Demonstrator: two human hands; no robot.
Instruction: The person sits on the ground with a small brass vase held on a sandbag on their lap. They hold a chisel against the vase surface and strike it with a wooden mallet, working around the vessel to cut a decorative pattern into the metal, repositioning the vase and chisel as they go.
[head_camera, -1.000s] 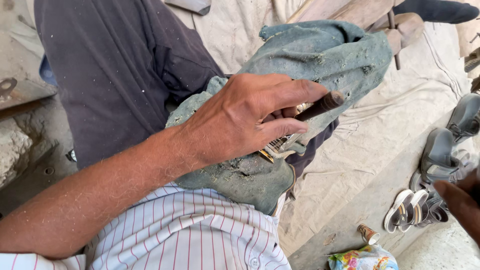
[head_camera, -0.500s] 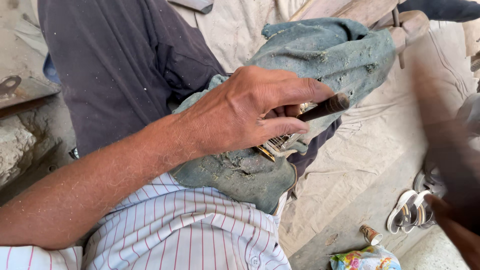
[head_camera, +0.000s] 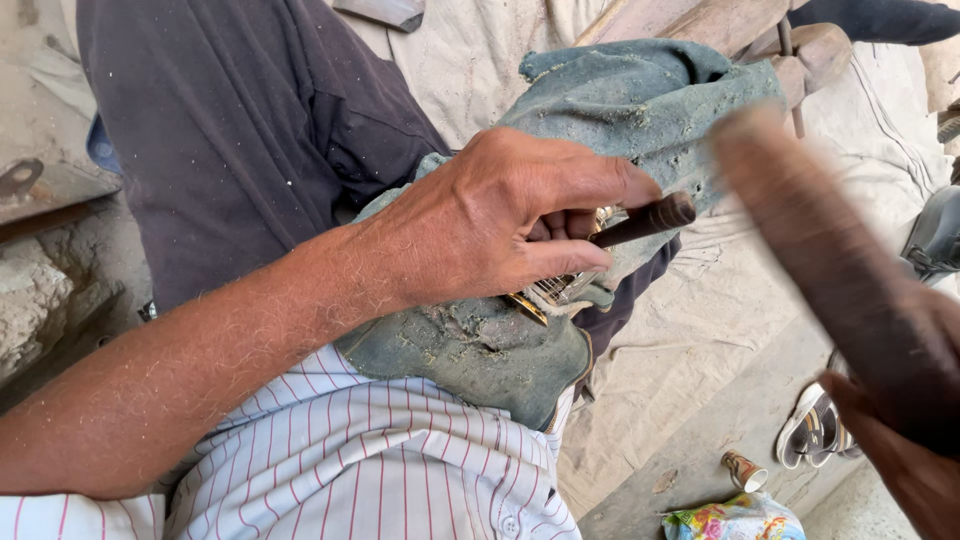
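**Punch gripped over a metal piece, mallet blurred at right**

At the centre of the frame we see our left hand (head_camera: 500, 225) closed around a dark rod-like tool (head_camera: 645, 220), its thick end pointing right. Under the fingers a small brass-coloured ridged metal piece (head_camera: 550, 295) lies on a dusty green cloth (head_camera: 470, 350) spread over the lap. At the right edge our right hand (head_camera: 915, 465) is wrapped around a blurred brown wooden mallet (head_camera: 815, 255), raised above the tool.
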